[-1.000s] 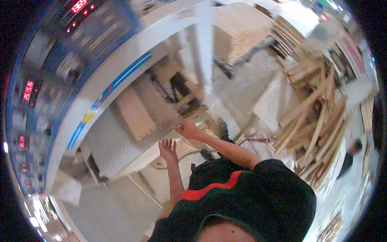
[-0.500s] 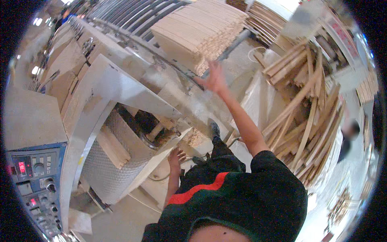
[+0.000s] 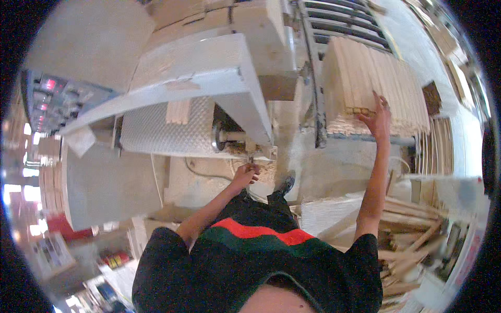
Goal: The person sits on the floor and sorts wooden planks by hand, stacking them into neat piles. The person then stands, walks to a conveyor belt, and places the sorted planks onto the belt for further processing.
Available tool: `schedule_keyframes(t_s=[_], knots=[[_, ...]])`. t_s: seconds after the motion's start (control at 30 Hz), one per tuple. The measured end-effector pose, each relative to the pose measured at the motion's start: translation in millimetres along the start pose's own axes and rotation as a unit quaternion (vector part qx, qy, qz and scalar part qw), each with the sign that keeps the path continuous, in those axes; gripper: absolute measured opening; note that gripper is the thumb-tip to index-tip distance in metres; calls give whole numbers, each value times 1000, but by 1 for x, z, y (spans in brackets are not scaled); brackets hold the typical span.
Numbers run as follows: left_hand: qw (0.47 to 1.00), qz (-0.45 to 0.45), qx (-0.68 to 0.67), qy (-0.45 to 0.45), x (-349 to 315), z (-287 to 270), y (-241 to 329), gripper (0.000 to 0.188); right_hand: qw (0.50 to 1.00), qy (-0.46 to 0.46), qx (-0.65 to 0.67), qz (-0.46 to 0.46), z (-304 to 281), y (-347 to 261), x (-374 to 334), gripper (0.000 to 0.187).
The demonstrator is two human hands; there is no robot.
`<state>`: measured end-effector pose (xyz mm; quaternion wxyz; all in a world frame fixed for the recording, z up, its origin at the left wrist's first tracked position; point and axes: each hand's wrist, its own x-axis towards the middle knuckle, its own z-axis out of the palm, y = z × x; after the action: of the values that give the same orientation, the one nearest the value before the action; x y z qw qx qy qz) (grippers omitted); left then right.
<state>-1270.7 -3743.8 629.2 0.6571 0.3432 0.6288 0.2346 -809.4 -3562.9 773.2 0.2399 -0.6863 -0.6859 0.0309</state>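
My right hand [image 3: 379,119] is at the near end of a stack of pale wooden strips [image 3: 383,78], its thumb and fingers spread over the strip ends. It seems to touch them, but no strip is lifted. My left hand [image 3: 247,175] hangs low in front of my body with loosely bent fingers and nothing visible in it. It is just below the near corner of a machine with a textured conveyor belt [image 3: 156,130]. One short piece of wood [image 3: 178,111] lies on that belt, under the machine's pale frame [image 3: 193,86].
A control panel [image 3: 62,101] with red displays is at the far left. The stack sits on a roller conveyor [image 3: 344,21]. Loose wooden strips [image 3: 404,235] are heaped at the lower right. Sawdust [image 3: 263,169] and a hose [image 3: 206,175] lie on the floor near my feet.
My view has turned, so the stack now appears to the right and the machine ahead. My right hand has gone from mid-air to the near end of the stack.
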Motion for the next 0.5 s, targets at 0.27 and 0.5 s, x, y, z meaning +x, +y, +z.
schedule_keyframes(t_s=[0.27, 0.5], knots=[[999, -29, 0, 15, 10, 30, 18, 32, 996, 48, 78, -5, -8, 9, 3, 92], [998, -40, -27, 38, 8, 40, 4, 33, 995, 36, 91, -19, -29, 34, 18, 96]])
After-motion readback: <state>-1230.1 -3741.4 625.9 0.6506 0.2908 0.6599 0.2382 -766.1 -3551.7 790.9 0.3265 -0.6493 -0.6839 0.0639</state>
